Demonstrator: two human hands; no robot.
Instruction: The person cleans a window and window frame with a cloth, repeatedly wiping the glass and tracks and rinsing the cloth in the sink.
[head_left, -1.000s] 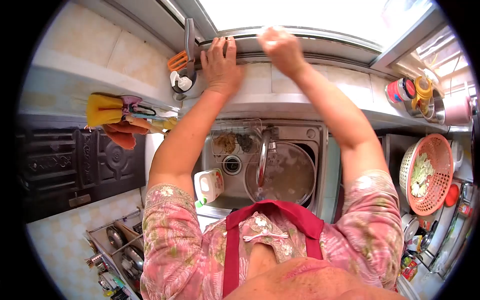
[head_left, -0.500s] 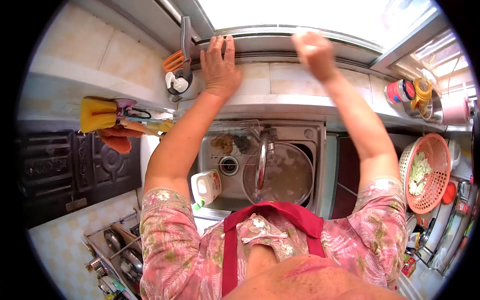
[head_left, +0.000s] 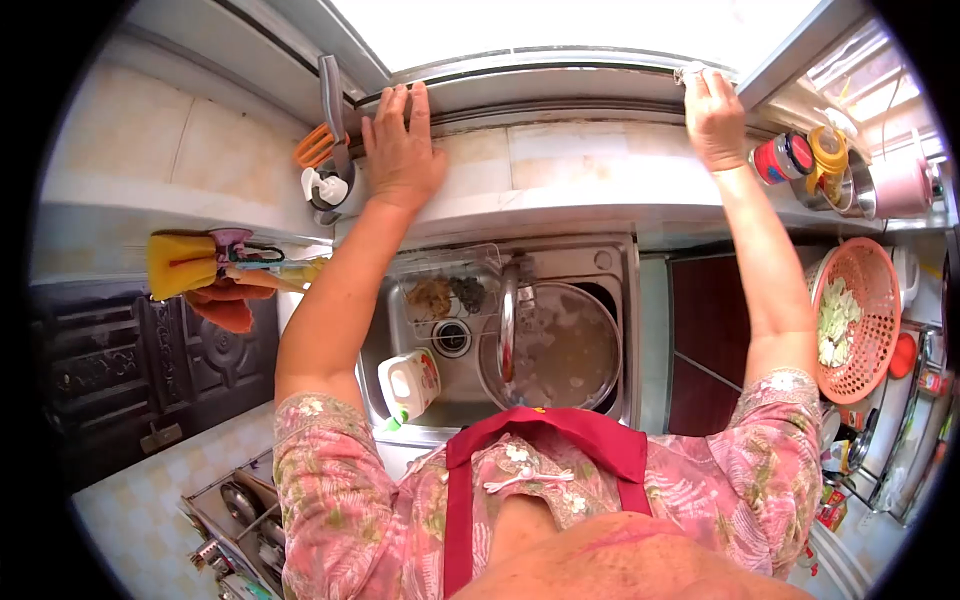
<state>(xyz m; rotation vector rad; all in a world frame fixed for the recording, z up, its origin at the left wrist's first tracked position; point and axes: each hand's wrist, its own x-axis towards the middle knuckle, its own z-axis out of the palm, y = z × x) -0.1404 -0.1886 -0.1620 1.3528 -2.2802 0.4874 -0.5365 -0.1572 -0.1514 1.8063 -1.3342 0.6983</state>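
My left hand (head_left: 405, 155) rests on the grey window frame (head_left: 560, 92), fingers stretched out and holding nothing. Farther right, my right hand (head_left: 714, 122) has its fingers closed over a small whitish crumpled cloth (head_left: 688, 74). The cloth touches the lower edge of the window, near the corner of the frame. Most of it is hidden under my fingers. Just left of my left hand are a white pump bottle (head_left: 325, 188) and an orange slotted utensil (head_left: 315, 147). A jar with a red label (head_left: 772, 160) stands on the sill close to my right wrist.
Below my arms, the steel sink (head_left: 385, 330) holds a large basin of cloudy water (head_left: 565, 345) under the faucet (head_left: 508, 330), and a white jug (head_left: 408, 385). At right are a yellow-topped container (head_left: 827, 155), a pink pot (head_left: 897, 188) and a pink colander (head_left: 882, 330) with chopped greens.
My right hand has moved right along the window frame to near its corner, and the cloth now shows. My left hand stays spread on the frame. The whole view has shifted slightly.
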